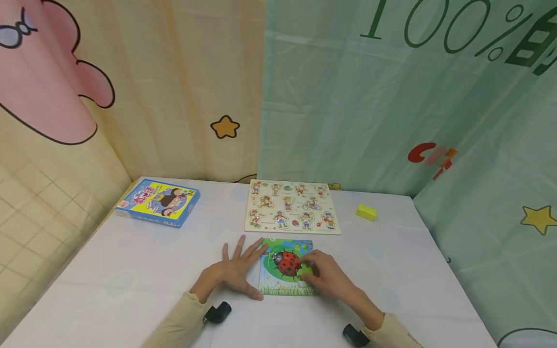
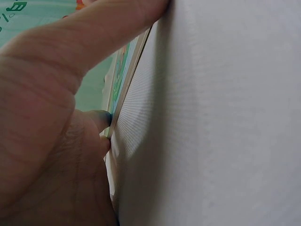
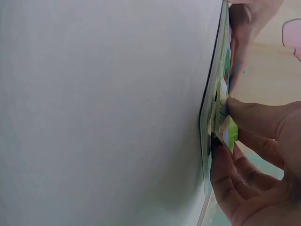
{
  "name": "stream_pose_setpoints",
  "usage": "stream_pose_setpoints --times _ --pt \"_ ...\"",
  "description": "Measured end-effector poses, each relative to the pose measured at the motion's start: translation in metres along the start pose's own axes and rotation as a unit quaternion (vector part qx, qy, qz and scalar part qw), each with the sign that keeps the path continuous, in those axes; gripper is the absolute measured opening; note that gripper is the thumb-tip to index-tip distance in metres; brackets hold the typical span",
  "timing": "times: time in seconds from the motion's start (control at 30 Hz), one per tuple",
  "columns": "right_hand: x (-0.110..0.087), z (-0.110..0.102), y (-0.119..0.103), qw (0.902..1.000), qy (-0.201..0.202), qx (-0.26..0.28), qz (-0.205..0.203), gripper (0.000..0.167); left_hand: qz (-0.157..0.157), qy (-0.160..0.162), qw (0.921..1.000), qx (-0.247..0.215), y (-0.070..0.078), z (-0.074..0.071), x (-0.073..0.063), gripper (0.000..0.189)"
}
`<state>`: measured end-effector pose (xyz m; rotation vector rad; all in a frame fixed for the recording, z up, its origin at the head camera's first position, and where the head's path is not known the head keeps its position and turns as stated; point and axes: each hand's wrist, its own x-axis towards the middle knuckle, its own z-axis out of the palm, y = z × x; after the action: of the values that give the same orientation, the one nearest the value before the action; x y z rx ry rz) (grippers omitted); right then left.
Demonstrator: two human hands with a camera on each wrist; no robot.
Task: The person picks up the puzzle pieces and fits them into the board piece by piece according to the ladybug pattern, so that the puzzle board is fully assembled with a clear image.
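Observation:
A ladybug jigsaw puzzle (image 1: 276,285) in a shallow square tray lies flat on the white table. At its lower right, my right hand (image 1: 330,276) pinches a green puzzle piece (image 1: 305,270) between thumb and fingers. The right wrist view shows this piece (image 3: 230,133) tilted up at the puzzle's edge, its underside partly hidden by fingers. Spread wide, my left hand (image 1: 237,271) rests at the puzzle's left side, with fingertips on its upper left corner and the thumb at its lower left. In the left wrist view the thumb and fingers touch the board's edge (image 2: 130,70).
Behind the puzzle lies a cream wooden board (image 1: 292,208) with several printed figures. A blue and yellow box (image 1: 158,202) sits at the back left. To the right is a small yellow block (image 1: 366,212). Printed curtains (image 1: 339,111) close off the table's back and sides.

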<state>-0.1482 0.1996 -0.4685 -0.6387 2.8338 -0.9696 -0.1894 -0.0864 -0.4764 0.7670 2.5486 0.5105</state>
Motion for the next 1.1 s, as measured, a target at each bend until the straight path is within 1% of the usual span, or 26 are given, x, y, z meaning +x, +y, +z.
stream_pose_setpoints --times 0.13,0.27,0.37,0.47,0.57,0.73,0.9,1.0,1.1 --pt "-0.003 0.003 -0.004 0.9998 0.01 -0.018 0.004 0.027 -0.002 0.003 1.0 0.001 -0.001 0.001 0.001 0.125" --pt "-0.005 0.005 -0.006 0.9994 -0.006 -0.03 0.016 0.024 -0.001 0.005 1.0 -0.003 -0.002 0.001 0.001 0.124" --pt "-0.006 0.004 -0.005 0.9984 -0.027 -0.046 0.018 0.032 0.003 0.007 1.0 -0.005 -0.002 0.001 0.001 0.124" --pt "-0.006 0.001 -0.005 0.9966 -0.052 -0.063 0.002 0.044 0.004 0.006 1.0 -0.004 -0.002 0.001 0.001 0.124" --pt "-0.008 -0.002 -0.005 0.9955 -0.068 -0.066 -0.009 0.05 0.004 0.007 1.0 -0.002 -0.002 0.001 0.0 0.124" --pt "-0.01 -0.001 -0.008 0.9957 -0.063 -0.068 -0.001 0.047 0.0 0.008 1.0 -0.003 -0.002 0.001 0.001 0.124" --pt "-0.014 0.0 -0.012 0.9926 -0.069 -0.1 0.0 0.045 -0.001 0.008 1.0 -0.001 -0.001 0.001 0.001 0.124" --pt "-0.016 -0.001 -0.013 0.9889 -0.081 -0.124 -0.008 0.044 -0.004 0.007 1.0 0.0 -0.001 0.0 0.001 0.124" --pt "-0.016 -0.001 -0.013 0.9868 -0.086 -0.136 -0.017 0.043 -0.005 0.006 1.0 0.0 0.0 0.0 0.0 0.124"
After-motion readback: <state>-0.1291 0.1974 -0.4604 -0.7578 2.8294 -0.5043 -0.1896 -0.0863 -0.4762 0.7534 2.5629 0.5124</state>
